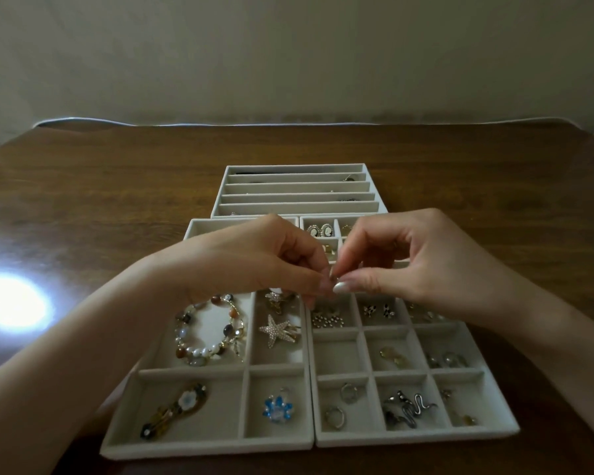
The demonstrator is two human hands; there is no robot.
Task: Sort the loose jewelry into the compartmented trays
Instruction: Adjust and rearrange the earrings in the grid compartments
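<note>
My left hand (261, 258) and my right hand (402, 258) meet fingertip to fingertip above the trays, both pinching one tiny piece of jewelry (333, 276) that is mostly hidden by the fingers. Below them lie the left grey tray (206, 450) with a beaded bracelet (208, 329), a starfish brooch (276, 330), a flower hair clip (174, 411) and a blue flower piece (277, 407), and the right small-cell tray (415, 438) with rings (342, 404), a silver snake piece (408, 407) and small earrings (378, 310).
A long-slot tray (220, 197) stands farther back on the brown wooden table (100, 186), holding a few thin items. Cameo earrings (319, 230) sit in a far cell. A bright light glare (11, 303) lies on the table at the left. A pale wall rises behind.
</note>
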